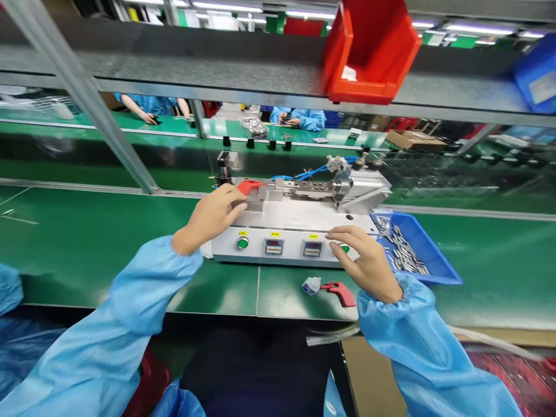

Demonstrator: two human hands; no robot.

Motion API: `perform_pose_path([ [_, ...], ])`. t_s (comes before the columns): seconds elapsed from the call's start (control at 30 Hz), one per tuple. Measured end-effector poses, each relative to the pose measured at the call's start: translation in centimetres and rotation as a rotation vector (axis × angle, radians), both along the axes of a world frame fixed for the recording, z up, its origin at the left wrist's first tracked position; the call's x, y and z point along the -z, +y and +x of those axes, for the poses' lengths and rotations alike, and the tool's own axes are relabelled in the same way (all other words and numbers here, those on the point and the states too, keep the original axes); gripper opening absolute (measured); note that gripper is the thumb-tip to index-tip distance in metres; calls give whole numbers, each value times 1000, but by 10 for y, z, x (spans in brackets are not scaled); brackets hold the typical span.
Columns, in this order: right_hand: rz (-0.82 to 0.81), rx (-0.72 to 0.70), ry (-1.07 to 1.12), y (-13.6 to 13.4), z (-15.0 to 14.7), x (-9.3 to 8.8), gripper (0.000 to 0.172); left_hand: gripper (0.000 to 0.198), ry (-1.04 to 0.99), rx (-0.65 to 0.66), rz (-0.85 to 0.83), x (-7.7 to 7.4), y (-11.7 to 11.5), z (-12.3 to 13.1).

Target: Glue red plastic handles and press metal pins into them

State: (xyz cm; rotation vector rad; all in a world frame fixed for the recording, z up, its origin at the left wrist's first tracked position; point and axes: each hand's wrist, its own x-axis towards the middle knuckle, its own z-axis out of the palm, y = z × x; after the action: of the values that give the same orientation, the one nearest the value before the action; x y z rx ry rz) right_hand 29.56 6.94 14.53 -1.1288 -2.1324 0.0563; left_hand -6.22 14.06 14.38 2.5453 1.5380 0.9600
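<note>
My left hand (216,215) is at the left end of a white and silver bench machine (299,215). Its bent fingers are on a red pistol-shaped piece (249,186), whose thin tip points right, into the metal fixture; the fingers hide part of it. My right hand (362,258) hovers at the machine's front right, fingers apart and holding nothing, beside a green button (344,248). Below it, a second red pistol-shaped piece (341,293) lies on the green bench with a small whitish wrapped item (311,285) at its tip.
To the right stands a blue bin (438,260) with many small metal cylinders. A red bin (369,52) sits on the shelf (208,58) above. Slanted metal posts frame the bench. Beyond, people in blue sleeves work at another green bench (174,128).
</note>
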Motion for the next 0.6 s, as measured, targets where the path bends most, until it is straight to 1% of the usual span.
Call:
perform_pose_path([
  [0.07, -36, 68, 6, -13, 15, 7, 19, 25, -53, 54, 54, 20, -30, -13],
  [0.13, -90, 139, 17, -19, 26, 16, 19, 26, -57, 69, 53, 41, -53, -20],
  [0.2, -139, 191, 17, -18, 31, 27, 20, 25, -8, 47, 20, 57, -66, -19],
  [0.27, -150, 249, -12, -12, 31, 37, 20, 23, 32, 7, -33, 66, -67, -12],
  [0.33, -124, 313, -41, -5, 29, 44, 18, 20, 41, -23, -99, 66, -62, -5],
  [0.4, -91, 343, -24, 1, 31, 48, 15, 16, 47, -39, -166, 62, -56, -1],
  [0.47, -98, 317, 30, 4, 36, 50, 14, 12, 72, -57, -212, 57, -52, 1],
  [0.53, -123, 286, 75, 6, 43, 53, 18, 10, 108, -88, -233, 54, -52, 3],
  [0.6, -123, 295, 84, 9, 48, 57, 24, 10, 144, -126, -237, 53, -52, 6],
])
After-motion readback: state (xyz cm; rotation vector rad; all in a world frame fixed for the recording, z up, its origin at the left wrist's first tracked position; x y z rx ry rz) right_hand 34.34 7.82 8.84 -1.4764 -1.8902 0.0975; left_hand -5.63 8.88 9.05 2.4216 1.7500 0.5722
